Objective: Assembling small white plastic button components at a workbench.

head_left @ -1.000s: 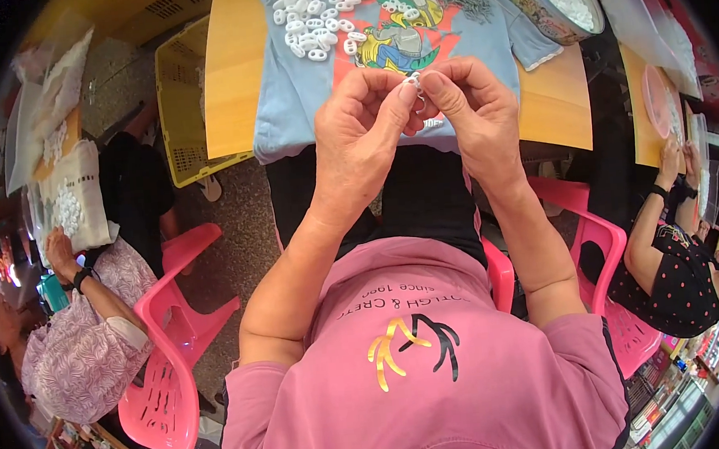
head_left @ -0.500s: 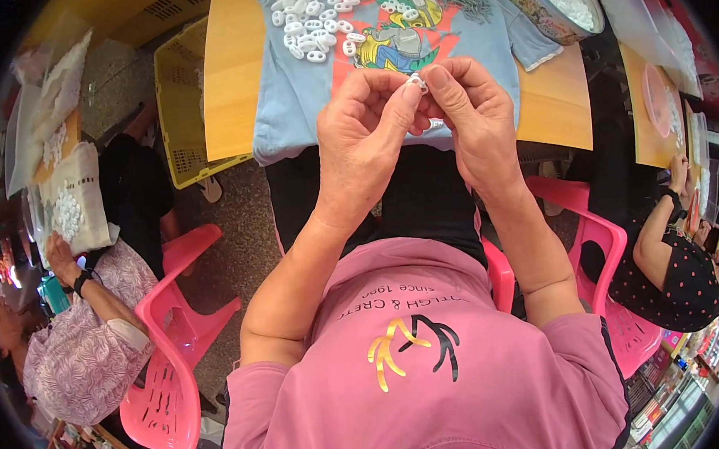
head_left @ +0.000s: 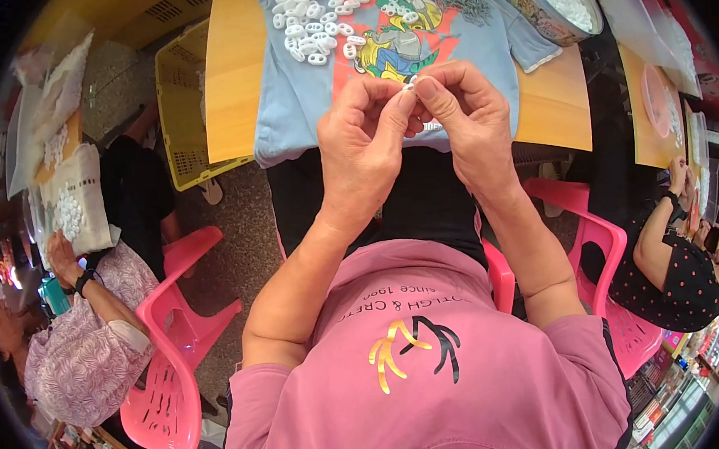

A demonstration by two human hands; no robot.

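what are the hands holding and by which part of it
A small white piece, held between the left hand and right hand; the gripped part is too covered to tell.

Two bare forearms (head_left: 296, 275) slant inward from bent elbows. The left hand (head_left: 362, 145) and right hand (head_left: 476, 124) come together at the fingertips (head_left: 428, 89), each in a tight pinch, fingers curled.

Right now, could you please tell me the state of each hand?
Left hand: closed, pinching a small white piece.
Right hand: closed, pinched at the same piece, its exact grip partly hidden.
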